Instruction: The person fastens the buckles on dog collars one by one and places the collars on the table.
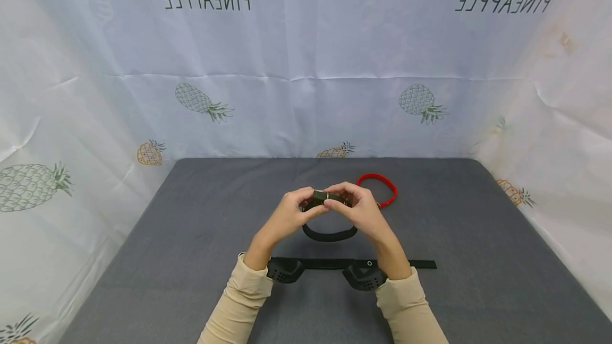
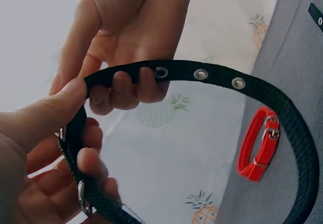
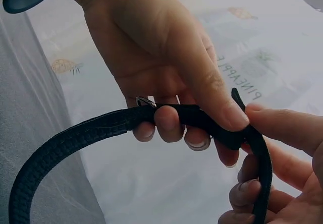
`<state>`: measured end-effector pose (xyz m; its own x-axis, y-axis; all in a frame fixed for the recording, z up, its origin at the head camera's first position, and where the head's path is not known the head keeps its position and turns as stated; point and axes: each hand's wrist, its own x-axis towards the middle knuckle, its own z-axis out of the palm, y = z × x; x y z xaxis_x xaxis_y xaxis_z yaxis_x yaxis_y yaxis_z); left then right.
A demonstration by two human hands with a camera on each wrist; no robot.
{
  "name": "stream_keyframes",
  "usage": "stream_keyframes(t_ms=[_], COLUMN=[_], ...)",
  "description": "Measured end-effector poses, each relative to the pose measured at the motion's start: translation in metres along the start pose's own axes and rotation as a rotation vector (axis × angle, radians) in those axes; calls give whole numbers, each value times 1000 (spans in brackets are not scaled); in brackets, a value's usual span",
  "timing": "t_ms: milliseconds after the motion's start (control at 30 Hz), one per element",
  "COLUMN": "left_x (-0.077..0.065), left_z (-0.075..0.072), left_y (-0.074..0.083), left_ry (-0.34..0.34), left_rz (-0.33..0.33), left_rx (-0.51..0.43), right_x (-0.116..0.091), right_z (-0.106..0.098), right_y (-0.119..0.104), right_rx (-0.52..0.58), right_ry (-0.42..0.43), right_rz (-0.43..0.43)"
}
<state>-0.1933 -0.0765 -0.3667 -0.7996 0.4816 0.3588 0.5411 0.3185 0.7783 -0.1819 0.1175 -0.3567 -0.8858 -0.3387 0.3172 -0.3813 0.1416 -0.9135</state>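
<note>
A dark green, almost black collar (image 1: 330, 235) with metal eyelets is held between both hands over the table; its loop hangs down. My left hand (image 1: 287, 214) grips the buckle end, where the buckle (image 2: 85, 199) and a D-ring (image 3: 146, 102) show. My right hand (image 1: 360, 211) grips the eyelet end, its fingers curled round the strap in the left wrist view. Both thumbs meet at the join. In the right wrist view the strap's tip (image 3: 237, 98) sticks up there. Whether the tip is through a keeper loop is hard to tell.
Behind my right hand a red buckled collar (image 1: 394, 190) lies on the grey table (image 1: 215, 195). A flat black strap (image 1: 423, 264) with an eyelet stretches across the table below my wrists. Pineapple-print curtains (image 1: 306, 115) enclose the back and sides.
</note>
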Motion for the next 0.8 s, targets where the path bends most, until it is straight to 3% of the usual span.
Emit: stream_keyframes(t_ms=[167,333,633,800], left_x=[0,0,1,2], left_z=[-2,-3,-4,-2], left_y=[0,-1,-2,-3], left_ry=[-27,-5,118,151], left_rz=[-31,-22,95,142], left_rx=[-38,-77,-118,-106], right_x=[1,1,2,2], right_z=[-1,-2,-1,-1], right_y=[-1,-2,-2,0], right_rx=[-13,9,38,33], right_ry=[40,56,63,58], right_rz=[21,42,71,73])
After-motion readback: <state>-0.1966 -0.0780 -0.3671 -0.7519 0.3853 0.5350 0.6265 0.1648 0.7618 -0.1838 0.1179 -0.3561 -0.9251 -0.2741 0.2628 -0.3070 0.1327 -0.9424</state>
